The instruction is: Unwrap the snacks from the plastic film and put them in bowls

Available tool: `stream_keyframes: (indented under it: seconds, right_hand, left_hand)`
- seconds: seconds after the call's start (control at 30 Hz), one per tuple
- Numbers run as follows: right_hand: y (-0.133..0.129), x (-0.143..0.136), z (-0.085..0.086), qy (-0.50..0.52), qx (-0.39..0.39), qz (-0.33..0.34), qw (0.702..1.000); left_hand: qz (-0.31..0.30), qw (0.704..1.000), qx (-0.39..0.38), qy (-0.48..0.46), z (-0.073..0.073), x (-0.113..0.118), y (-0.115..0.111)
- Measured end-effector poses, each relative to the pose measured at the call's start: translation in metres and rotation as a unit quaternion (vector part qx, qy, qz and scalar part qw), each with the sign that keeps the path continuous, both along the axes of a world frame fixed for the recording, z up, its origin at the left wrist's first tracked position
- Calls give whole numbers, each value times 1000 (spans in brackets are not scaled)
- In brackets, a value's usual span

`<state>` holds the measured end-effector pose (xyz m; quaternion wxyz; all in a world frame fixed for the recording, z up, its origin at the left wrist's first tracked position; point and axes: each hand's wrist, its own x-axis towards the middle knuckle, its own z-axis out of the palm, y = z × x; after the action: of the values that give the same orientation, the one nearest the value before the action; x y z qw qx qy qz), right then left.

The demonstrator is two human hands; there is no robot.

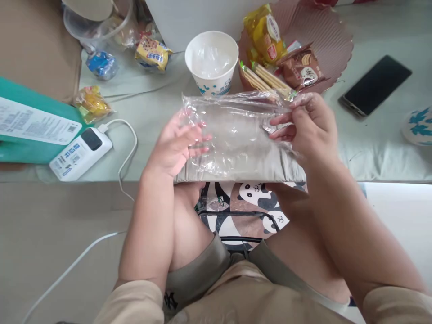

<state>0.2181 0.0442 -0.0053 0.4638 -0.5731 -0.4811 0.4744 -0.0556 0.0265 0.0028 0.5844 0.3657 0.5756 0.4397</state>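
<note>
A crinkled clear plastic bag (232,139) is stretched out flat between my two hands, above the table's front edge. My left hand (175,146) holds its left side, the fingertips partly showing through the film. At the upper right corner my right hand (312,121) pinches the bag between thumb and fingers. The bag seems to have nothing inside. Just behind it stands a white paper cup (212,83) with a blue pattern and clear plastic in it. Some wrapped snack sticks (266,81) lean over the rim of a pinkish ribbed bowl (334,40), close to my right hand.
Wrapped snacks lie at the back left, one in yellow (153,53). A white power bank (81,154) with a cable sits by a green container (33,121). To the right are a black phone (376,85) and another patterned cup (418,126). A panda-print surface (249,195) shows below.
</note>
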Motion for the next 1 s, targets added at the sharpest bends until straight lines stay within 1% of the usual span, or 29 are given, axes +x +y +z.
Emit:
stream_keyframes:
  seconds: [0.03,0.07,0.1,0.17,0.23,0.4,0.47,0.53,0.63,0.73,0.83,0.9,1.0]
  right_hand:
    - [0,0,-1,6,0,-12,1000]
    - [0,1,-3,5,6,-23,1000]
    - [0,2,-4,-4,18,-33,999]
    - [0,5,-5,-34,50,-41,997]
    - [-1,9,-3,-66,73,-42,994]
    - [-3,17,9,-107,74,-74,989]
    - [-4,19,10,-82,67,-81,991]
    - [-4,20,8,-40,68,-80,994]
    - [-5,25,0,-11,65,-45,997]
    - [-7,30,-6,-22,52,-5,998]
    - [-12,33,-7,-33,44,-1,998]
    - [-16,35,-5,-43,41,4,998]
    - [-22,37,0,-67,49,18,996]
  left_hand:
    - [-24,999,-35,27,-1,1,0]
    - [-27,997,-53,56,-3,2,0]
    - [-15,995,-54,83,-5,3,0]
    - [26,992,-26,122,-7,4,1]
    - [34,989,1,145,-7,2,2]
    - [-39,983,32,177,2,-11,-1]
    - [-53,983,47,168,4,-15,-4]
    - [-48,987,68,135,4,-17,-5]
    - [-31,994,82,66,0,-14,-4]
    - [-33,996,69,51,-5,-8,0]
    - [-31,995,83,39,-6,-3,2]
    - [-40,996,74,32,-4,-2,2]
    - [-67,997,22,12,3,-5,2]
